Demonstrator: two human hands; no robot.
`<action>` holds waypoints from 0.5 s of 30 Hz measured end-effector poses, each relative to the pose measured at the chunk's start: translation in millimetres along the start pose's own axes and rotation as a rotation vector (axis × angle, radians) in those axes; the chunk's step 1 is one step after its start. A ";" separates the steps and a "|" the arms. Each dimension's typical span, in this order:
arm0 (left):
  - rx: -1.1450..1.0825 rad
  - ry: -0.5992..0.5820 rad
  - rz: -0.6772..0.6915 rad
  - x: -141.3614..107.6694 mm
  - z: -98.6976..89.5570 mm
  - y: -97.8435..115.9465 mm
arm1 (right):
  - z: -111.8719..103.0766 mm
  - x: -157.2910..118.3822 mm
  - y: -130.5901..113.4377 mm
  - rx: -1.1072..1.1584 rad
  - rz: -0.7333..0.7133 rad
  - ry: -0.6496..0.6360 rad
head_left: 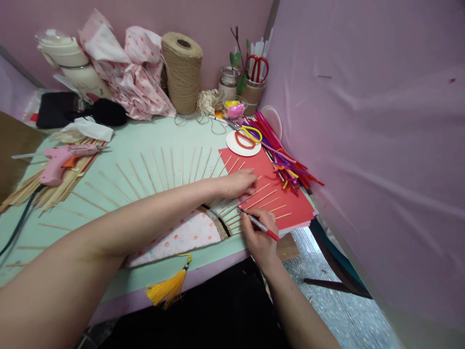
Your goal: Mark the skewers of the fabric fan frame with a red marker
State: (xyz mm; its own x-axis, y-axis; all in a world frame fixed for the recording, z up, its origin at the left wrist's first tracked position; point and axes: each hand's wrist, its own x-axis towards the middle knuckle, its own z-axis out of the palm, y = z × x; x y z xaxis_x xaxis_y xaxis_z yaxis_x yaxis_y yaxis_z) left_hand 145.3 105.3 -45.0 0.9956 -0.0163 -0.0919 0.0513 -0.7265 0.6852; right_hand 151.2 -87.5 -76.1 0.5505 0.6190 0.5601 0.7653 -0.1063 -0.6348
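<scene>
A fan-shaped piece of floral cloth (189,231) lies at the table's front edge, with thin wooden sticks (165,167) radiating outward from it. A yellow tassel (167,287) hangs from its lower side. My left hand (240,184) reaches across the sticks to the right side, its fingers bent down over a clear, flat strip that I cannot make out well. My right hand (260,237) grips a marker (260,225) with a red end, its tip pointing left near the sticks, just below my left fingers. Red paper (296,208) lies under the right-hand sticks.
A pink glue gun (60,162) rests on a bundle of sticks (72,184) at left. Behind stand a bottle (78,68), crumpled floral cloth (141,82) and a twine spool (182,72). Scissors (247,135) lie on a white disc beside pipe cleaners (283,150).
</scene>
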 end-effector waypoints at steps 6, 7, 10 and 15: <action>-0.022 0.002 -0.025 -1.3 -0.8 2.1 | 0.9 -0.2 1.9 -0.009 -0.006 -0.006; -0.019 0.005 -0.028 -1.4 -0.7 2.2 | 1.0 -0.4 2.1 -0.008 -0.007 -0.004; -0.012 0.015 -0.024 -1.5 -0.2 2.2 | 1.3 -0.7 2.4 0.004 -0.011 0.001; 0.016 0.006 -0.010 -1.7 -1.7 3.9 | 1.4 -0.7 2.2 0.000 -0.017 0.000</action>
State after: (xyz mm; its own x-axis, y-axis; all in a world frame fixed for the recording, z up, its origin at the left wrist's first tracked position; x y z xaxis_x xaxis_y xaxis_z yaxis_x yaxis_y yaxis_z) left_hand 144.0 103.7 -40.9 0.9955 -0.0047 -0.0947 0.0605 -0.7372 0.6729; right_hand 151.9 -87.0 -78.6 0.5374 0.6209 0.5706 0.7745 -0.0957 -0.6253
